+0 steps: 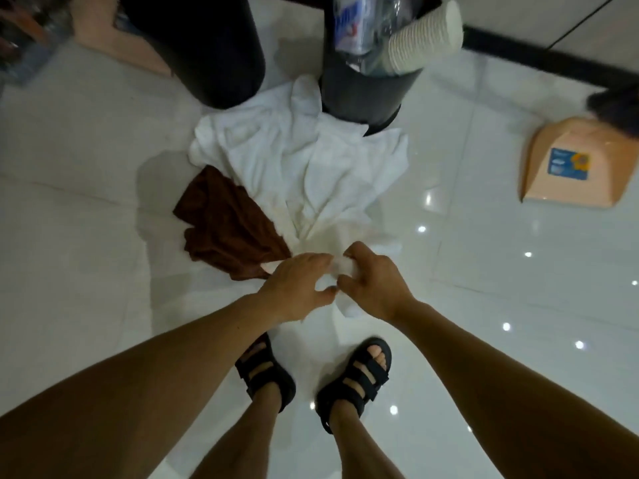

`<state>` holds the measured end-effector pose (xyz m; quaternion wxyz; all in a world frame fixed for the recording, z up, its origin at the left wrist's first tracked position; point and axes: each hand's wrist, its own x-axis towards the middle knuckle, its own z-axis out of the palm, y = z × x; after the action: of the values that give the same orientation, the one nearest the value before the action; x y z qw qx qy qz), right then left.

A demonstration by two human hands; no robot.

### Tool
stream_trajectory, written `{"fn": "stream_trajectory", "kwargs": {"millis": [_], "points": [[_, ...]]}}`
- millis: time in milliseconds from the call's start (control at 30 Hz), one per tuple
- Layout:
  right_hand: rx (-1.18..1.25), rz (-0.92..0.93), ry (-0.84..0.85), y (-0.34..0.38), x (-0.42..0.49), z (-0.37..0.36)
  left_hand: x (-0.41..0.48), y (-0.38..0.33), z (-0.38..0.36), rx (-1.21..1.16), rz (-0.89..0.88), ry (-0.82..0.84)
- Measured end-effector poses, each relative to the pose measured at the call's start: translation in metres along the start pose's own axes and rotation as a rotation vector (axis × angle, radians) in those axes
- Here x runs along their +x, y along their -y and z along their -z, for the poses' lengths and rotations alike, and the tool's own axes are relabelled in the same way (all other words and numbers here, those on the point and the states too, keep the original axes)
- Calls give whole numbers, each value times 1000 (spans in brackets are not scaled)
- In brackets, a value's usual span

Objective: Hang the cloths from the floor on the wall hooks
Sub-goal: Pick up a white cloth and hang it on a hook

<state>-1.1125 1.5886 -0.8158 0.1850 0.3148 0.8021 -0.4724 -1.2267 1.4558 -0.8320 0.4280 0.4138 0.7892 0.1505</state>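
A large white cloth lies crumpled on the white tiled floor, its far end against a black bin. A brown cloth lies on its left side, partly overlapping it. My left hand and my right hand are close together over the near end of the white cloth. Both pinch the bunched near corner, which sticks out between and below the fingers. No wall hooks are in view.
A black bin filled with bottles and stacked paper cups stands behind the cloths, a second black bin to its left. A peach dustpan lies at the right. My sandalled feet stand just below the hands.
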Motion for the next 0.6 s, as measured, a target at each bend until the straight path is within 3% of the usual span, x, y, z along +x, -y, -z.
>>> {"fn": "stream_trajectory", "kwargs": {"millis": [100, 267, 333, 433, 600], "points": [[-57, 60, -18, 73, -25, 65, -27, -50, 84, -177, 18, -113], [-374, -44, -33, 179, -65, 158, -89, -104, 223, -382, 54, -341], [-287, -58, -117, 226, -84, 190, -120, -119, 272, -343, 43, -348], [29, 1, -233, 301, -110, 232, -166, -127, 338, -325, 93, -339], [409, 283, -351, 434, -160, 268, -247, -128, 434, -266, 115, -393]]}}
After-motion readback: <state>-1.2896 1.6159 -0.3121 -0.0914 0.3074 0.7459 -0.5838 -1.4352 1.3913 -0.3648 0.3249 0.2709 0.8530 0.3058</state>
